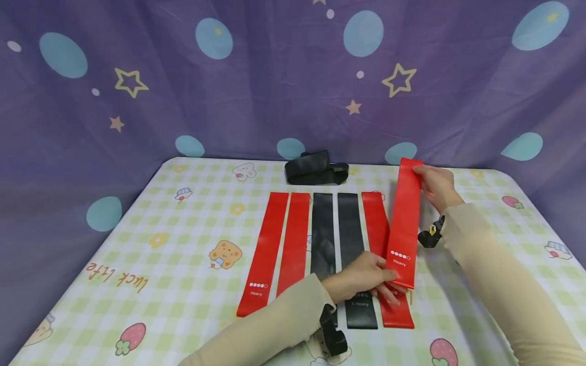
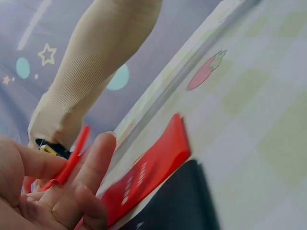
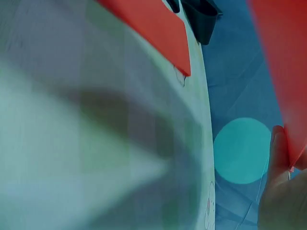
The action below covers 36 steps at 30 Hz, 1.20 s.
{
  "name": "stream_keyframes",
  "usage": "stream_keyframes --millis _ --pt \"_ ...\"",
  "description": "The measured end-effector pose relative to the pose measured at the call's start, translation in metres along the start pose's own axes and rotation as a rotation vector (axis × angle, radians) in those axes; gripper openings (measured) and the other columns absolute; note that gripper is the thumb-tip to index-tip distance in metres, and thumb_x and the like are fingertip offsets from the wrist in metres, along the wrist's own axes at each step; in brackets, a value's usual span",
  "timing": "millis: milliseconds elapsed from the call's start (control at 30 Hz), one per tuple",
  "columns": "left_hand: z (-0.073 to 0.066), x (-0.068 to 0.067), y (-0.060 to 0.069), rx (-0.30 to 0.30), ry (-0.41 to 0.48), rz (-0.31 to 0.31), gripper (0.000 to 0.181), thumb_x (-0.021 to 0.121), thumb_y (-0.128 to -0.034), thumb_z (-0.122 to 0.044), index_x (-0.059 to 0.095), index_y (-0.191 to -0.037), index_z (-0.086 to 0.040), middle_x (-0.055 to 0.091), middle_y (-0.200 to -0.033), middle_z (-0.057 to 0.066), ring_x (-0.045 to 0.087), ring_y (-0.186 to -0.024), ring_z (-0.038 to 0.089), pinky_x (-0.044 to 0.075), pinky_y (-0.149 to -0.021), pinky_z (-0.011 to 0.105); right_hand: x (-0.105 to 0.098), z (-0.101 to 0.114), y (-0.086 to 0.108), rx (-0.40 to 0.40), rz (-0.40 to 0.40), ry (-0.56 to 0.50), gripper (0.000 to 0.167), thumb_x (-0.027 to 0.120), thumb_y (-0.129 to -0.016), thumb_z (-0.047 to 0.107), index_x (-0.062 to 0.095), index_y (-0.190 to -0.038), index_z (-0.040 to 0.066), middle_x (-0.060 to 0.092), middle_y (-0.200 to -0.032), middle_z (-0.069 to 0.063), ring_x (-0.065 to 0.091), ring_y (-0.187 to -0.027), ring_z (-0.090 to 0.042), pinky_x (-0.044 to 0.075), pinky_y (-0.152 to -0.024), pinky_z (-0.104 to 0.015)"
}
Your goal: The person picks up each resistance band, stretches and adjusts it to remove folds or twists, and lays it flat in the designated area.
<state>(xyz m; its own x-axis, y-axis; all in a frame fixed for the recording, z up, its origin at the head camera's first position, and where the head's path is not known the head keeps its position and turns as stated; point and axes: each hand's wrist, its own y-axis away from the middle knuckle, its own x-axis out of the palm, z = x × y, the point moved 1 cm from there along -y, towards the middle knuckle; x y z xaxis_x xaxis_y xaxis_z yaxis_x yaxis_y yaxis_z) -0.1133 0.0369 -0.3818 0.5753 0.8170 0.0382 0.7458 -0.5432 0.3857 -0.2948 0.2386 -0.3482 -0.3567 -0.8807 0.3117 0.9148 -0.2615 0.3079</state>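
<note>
A red resistance band [image 1: 405, 218] printed "Heavy" is held taut above the table's right side. My right hand [image 1: 438, 186] pinches its upper end; in the right wrist view the thumb lies along the red band's edge. Its lower end sits between the thumb and fingers of my left hand [image 1: 366, 274], as the left wrist view also shows. Beneath lies another red band [image 1: 376, 213], partly hidden by the held one and my left hand. To its left are two black bands [image 1: 350, 218] and two more red bands [image 1: 263, 254], laid side by side.
A loosely coiled black band [image 1: 316, 170] stands near the table's back edge. The checked tablecloth [image 1: 192, 305] covers the table, and a purple curtain [image 1: 274, 91] hangs right behind it.
</note>
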Motion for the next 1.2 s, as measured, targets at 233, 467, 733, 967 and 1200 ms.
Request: stream_keyframes --millis 233,467,733,967,1200 --pt "0.003 0.013 0.003 -0.062 0.006 0.030 0.025 0.055 -0.0953 -0.018 0.069 -0.089 0.002 0.074 -0.083 0.014 0.065 -0.050 0.020 0.036 -0.040 0.018 -0.009 -0.007 -0.004 0.008 0.017 0.122 0.041 0.056 -0.085 -0.007 0.066 -0.052 0.015 0.057 -0.057 0.008 0.052 -0.056 -0.003 0.047 -0.056 -0.011" --pt "0.005 0.029 0.005 -0.113 -0.014 0.020 0.028 0.059 -0.0938 -0.017 0.071 -0.079 0.004 0.071 -0.070 0.018 0.042 -0.032 0.013 0.036 -0.035 0.019 -0.017 -0.016 -0.004 0.067 0.023 0.254 0.033 0.059 -0.088 0.003 0.066 -0.060 0.019 0.057 -0.058 0.011 0.046 -0.050 -0.004 0.040 -0.049 -0.013" --pt "0.010 0.041 0.005 -0.169 -0.081 0.043 0.031 0.058 -0.0942 -0.020 0.069 -0.071 -0.001 0.070 -0.065 0.014 0.045 -0.032 0.013 0.025 -0.033 0.020 -0.020 -0.023 -0.005 0.151 0.195 0.416 0.072 0.059 -0.092 0.013 0.019 -0.151 0.006 0.061 -0.080 0.016 0.057 -0.063 0.002 0.050 -0.061 -0.012" --pt "0.012 0.050 0.005 -0.202 -0.127 0.113 0.032 0.055 -0.0953 -0.017 0.065 -0.068 -0.003 0.071 -0.073 0.020 0.046 -0.032 0.011 0.018 -0.035 0.022 -0.018 -0.026 -0.005 0.127 0.325 0.632 0.044 0.056 -0.095 0.017 0.041 -0.131 -0.004 0.062 -0.069 0.017 0.062 -0.065 0.000 0.054 -0.066 -0.016" --pt "0.013 0.059 0.001 -0.236 -0.157 0.196 0.032 0.050 -0.0956 -0.011 0.059 -0.065 -0.006 0.070 -0.073 0.023 0.046 -0.033 0.011 0.015 -0.035 0.023 -0.018 -0.028 -0.009 0.107 0.359 0.748 0.043 0.056 -0.095 0.018 0.042 -0.128 -0.006 0.061 -0.070 0.018 0.063 -0.068 0.001 0.054 -0.068 -0.017"
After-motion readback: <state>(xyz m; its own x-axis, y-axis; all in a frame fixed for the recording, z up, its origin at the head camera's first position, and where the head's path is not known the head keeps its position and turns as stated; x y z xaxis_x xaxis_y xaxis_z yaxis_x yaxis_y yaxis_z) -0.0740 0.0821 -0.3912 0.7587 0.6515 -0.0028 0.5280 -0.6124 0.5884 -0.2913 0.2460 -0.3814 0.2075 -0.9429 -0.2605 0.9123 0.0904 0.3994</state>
